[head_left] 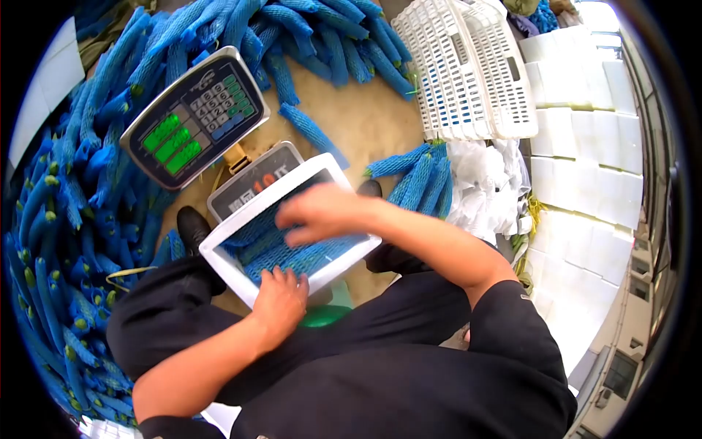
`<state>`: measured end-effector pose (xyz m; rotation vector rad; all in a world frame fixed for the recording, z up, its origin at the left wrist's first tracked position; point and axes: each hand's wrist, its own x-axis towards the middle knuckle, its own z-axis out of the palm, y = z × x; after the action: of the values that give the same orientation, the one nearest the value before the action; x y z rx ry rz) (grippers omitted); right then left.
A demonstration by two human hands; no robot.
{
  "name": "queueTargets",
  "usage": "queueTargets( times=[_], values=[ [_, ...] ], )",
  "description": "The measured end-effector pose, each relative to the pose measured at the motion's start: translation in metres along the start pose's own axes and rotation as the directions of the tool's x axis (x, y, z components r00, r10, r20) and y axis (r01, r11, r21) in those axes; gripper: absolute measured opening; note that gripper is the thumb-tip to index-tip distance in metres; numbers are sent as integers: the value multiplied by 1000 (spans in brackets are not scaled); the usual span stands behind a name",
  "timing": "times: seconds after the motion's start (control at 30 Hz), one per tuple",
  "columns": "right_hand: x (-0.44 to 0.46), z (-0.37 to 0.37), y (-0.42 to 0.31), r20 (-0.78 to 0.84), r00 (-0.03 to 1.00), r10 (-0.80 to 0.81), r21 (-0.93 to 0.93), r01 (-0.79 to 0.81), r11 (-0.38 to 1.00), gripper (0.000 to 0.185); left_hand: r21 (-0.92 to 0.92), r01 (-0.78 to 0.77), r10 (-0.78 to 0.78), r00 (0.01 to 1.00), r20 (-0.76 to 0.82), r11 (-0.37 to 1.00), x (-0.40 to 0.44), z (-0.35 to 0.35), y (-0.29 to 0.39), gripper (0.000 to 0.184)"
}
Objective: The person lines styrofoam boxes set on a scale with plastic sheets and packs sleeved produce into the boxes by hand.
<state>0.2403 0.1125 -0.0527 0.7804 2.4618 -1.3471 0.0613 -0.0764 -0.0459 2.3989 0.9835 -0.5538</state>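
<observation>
A white foam box [219, 256] stands tilted in view on the platform scale [219, 197], between my knees. Inside lie several long vegetables in blue mesh sleeves [292, 260]. My left hand [281, 304] rests at the box's near rim, its fingers reaching over the edge onto the blue mesh, apart and not wrapped round anything. Over the box's far half hovers my right hand [322, 212], slightly blurred, thumb and fingers apart with nothing visible between them. Green digits glow on the scale's display [172, 143], though I cannot read them.
Blue-sleeved vegetables with green tips are heaped at left [55, 256] and along the back [292, 29]. A white plastic crate [475, 80] stands back right, near white plastic bags [479, 186]. White foam boxes [578, 183] line the right side. Below my box is a green object [325, 314].
</observation>
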Motion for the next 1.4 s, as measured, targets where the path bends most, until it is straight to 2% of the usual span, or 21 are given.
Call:
queueTargets(
  times=[0.03,0.1,0.17,0.23,0.3,0.37,0.47,0.57,0.6,0.63,0.67,0.73,0.8,0.9,0.97,1.03,1.1,1.2,1.23,1.37,1.4],
  values=[
    [8,-26,1,-177,982,69,188,-35,982,48,-9,-12,12,998,-55,1000,-1,-2,2,71],
    [51,-41,72,-555,819,147,372,86,924,42,-23,-43,42,998,-38,999,2,-21,2,68],
    [78,-54,134,-719,645,259,335,-6,942,43,-82,-52,53,999,10,995,6,-31,1,66],
    [103,-33,214,-642,668,376,120,-397,910,46,-87,-48,50,998,23,995,8,-34,-2,66],
    [106,7,252,-468,711,525,65,-565,823,53,-78,-52,55,998,34,996,10,-34,-6,66],
    [106,33,259,-362,697,619,101,-631,769,60,-103,-41,46,998,43,994,11,-37,-12,66],
    [113,57,281,-385,663,642,97,-663,742,60,-137,-43,49,998,35,990,6,-52,-20,46],
    [107,23,261,-259,689,677,587,-444,677,60,-232,-58,73,996,55,971,0,-68,-26,47],
    [113,11,262,-296,714,634,605,-374,703,62,-189,-82,107,987,124,978,1,-67,-24,68],
    [121,-1,267,-332,736,590,621,-300,724,65,-295,-93,131,985,111,951,5,-81,-28,60],
    [127,-11,272,-364,751,551,639,-229,734,67,-260,-145,167,984,66,955,6,-82,-30,57],
    [169,-40,279,-634,664,397,434,-119,893,81,-230,-189,199,980,17,955,9,-82,-33,53],
    [228,-55,318,-632,670,390,318,-235,919,92,-245,-173,181,983,13,954,13,-81,-36,51],
    [289,-71,321,-444,681,583,588,-270,762,99,-356,15,24,994,103,934,20,-73,-24,50],
    [310,-55,309,-498,563,659,614,-308,727,98,-353,19,12,996,87,935,22,-79,-29,46],
    [315,-46,300,-531,522,667,630,-284,723,93,-358,24,3,997,73,934,23,-81,-28,46],
    [311,-47,295,-558,552,619,634,-198,748,85,-359,19,2,998,60,933,25,-82,-27,48],
    [285,-58,286,-481,640,600,786,12,618,71,-276,-97,122,990,73,956,21,-91,-45,52],
    [268,-67,272,-471,625,622,822,55,567,56,-248,-92,117,989,91,964,20,-97,-50,52],
    [197,-72,272,-220,659,719,962,23,273,54,-197,-87,110,988,111,977,14,-97,-44,52],
    [172,-79,269,-197,677,709,961,-10,277,55,-187,-95,114,989,97,978,9,-92,-40,52]
  ],
)
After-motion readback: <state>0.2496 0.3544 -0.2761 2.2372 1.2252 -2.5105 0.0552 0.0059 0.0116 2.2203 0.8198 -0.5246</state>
